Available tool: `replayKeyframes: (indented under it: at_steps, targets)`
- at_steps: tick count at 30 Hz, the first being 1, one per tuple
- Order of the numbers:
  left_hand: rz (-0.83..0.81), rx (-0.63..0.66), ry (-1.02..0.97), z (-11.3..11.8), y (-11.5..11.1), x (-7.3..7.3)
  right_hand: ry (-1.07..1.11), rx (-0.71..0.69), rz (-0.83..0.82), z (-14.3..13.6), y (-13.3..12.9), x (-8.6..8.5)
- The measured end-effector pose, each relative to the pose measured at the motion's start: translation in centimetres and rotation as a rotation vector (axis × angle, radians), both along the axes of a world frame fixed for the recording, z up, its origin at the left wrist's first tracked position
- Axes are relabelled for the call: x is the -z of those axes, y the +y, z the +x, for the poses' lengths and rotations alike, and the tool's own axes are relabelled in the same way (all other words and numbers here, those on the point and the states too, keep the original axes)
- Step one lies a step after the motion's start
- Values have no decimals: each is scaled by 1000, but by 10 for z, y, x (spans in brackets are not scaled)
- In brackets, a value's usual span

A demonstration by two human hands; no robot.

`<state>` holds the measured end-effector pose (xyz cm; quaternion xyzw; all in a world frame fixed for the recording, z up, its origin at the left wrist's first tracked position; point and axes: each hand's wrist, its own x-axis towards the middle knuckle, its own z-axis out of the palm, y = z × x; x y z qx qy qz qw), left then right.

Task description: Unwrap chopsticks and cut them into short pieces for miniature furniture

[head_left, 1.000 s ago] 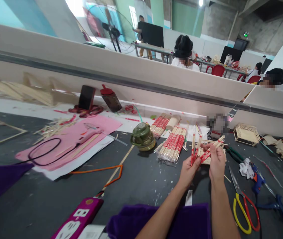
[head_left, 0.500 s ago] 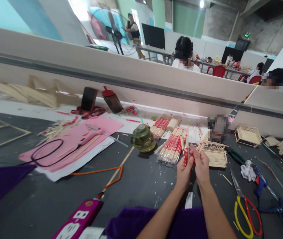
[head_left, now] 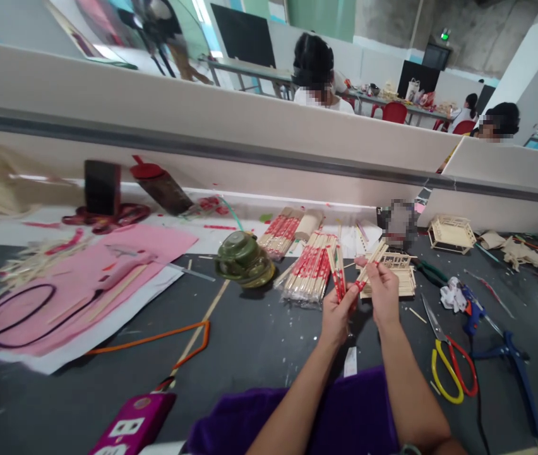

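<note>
Chopsticks in red-and-white paper sleeves (head_left: 338,273) stand up from my left hand (head_left: 338,309), whose fingers are closed round their lower ends. My right hand (head_left: 382,292) pinches another wrapped pair (head_left: 367,270), which slants up to the right. That pair's lower end meets my left fingers. Just behind my left hand lies a clear plastic pack of the same red-sleeved chopsticks (head_left: 309,268). Behind my right hand sits a small stick-built model (head_left: 404,283), partly hidden by the hand.
Scissors (head_left: 449,360), a blue glue gun (head_left: 475,313) and a blue clamp-like tool (head_left: 515,366) lie at right. A green glass pot (head_left: 243,262) stands left of the pack. A purple power strip (head_left: 136,423) is at front left. A white partition (head_left: 250,139) runs behind.
The view has swung right, so table items sit further left. My hands have moved slightly apart, and the pair between them now shows more of its red sleeve.
</note>
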<state>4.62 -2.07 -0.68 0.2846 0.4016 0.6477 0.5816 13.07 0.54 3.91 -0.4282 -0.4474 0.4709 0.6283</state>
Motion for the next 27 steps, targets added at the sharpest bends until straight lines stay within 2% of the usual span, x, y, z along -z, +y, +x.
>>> replayKeyframes:
  at_steps: [6, 12, 16, 20, 27]
  targets:
    - [-31, -69, -28, -6, 3, -2, 31, -40, -61, -16, -1, 12]
    - [-74, -9, 77, -15, 7, -2, 97, -75, -48, -3, 6, 4]
    - [-97, 88, 125, -18, 8, -3, 233, 5, -54, 11, 19, -7]
    - [-104, 211, 133, -26, 9, -6, 251, 7, -89, 15, 28, -14]
    - [-100, 432, 204, -54, 12, -5, 262, 52, -106, 16, 37, -10]
